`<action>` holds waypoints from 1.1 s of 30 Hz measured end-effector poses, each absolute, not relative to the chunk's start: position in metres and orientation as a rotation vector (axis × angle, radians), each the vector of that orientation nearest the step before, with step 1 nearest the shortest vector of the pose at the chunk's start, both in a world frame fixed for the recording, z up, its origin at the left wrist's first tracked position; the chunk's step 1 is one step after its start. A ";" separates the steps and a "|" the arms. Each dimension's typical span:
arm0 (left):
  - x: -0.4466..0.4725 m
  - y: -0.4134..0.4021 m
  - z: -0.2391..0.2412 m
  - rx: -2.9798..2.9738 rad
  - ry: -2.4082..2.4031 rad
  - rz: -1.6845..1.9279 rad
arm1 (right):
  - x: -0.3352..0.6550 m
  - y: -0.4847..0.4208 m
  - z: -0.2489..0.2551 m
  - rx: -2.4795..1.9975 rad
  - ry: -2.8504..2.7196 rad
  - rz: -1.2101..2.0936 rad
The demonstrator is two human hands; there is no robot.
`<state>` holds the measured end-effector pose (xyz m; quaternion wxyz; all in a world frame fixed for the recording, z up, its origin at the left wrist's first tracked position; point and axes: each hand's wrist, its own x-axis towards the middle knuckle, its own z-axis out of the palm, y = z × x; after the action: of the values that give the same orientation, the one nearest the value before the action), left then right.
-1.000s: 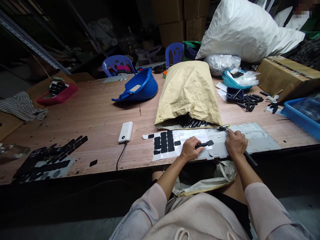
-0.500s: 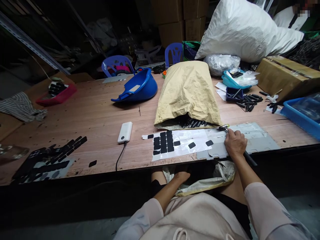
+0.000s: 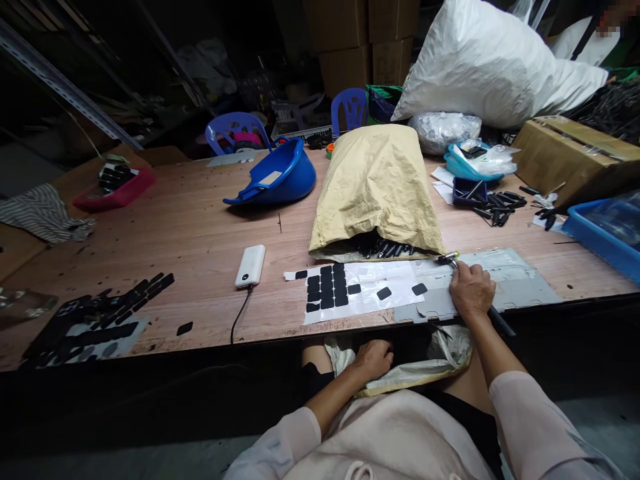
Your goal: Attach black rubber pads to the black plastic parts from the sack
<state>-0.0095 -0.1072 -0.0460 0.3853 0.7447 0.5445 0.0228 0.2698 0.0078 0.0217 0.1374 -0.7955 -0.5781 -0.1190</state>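
My right hand (image 3: 473, 288) is wrapped round the dark handle of a small hammer (image 3: 501, 322), on the grey board (image 3: 525, 273) at the table's front edge. The hammer's head, pale yellow at one end, rests near the mouth of the yellow sack (image 3: 377, 180). Black pieces (image 3: 387, 249) fill that sack's opening. My left hand (image 3: 374, 360) is above an open sack (image 3: 417, 379) on my lap, its fingers curled; what they hold is hidden. A white sheet (image 3: 360, 309) with rows of black rounded stickers (image 3: 327, 287) lies left of the board.
A white power bank (image 3: 250, 265) with a cable lies left of the sheet. Farther back stands a blue basin (image 3: 295, 177). Black parts (image 3: 500, 203), a cardboard box (image 3: 575, 157) and a blue tray (image 3: 595, 230) are at right. More black stickers (image 3: 105, 333) lie at left.
My left hand has risen out of the lap sack's opening, so its curled fingers now show. The right hand and hammer have stayed nearly in place.
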 end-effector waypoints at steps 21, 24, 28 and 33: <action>0.039 0.096 0.072 1.974 1.987 0.367 | 0.265 0.007 0.023 -2.333 -1.680 -0.326; 0.036 0.095 0.077 1.962 2.003 0.371 | 0.265 0.007 0.024 -2.338 -1.680 -0.312; 0.019 0.078 0.080 1.994 1.985 0.571 | 0.264 0.007 0.024 -2.332 -1.678 -0.311; 0.004 0.028 0.061 2.041 1.628 0.684 | 0.263 0.007 0.026 -2.328 -1.672 -0.299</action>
<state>0.0035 0.0282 0.0612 0.2196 0.7377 0.5886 0.2473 0.2632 0.0066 0.0255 0.1297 -0.8010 -0.5754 -0.1027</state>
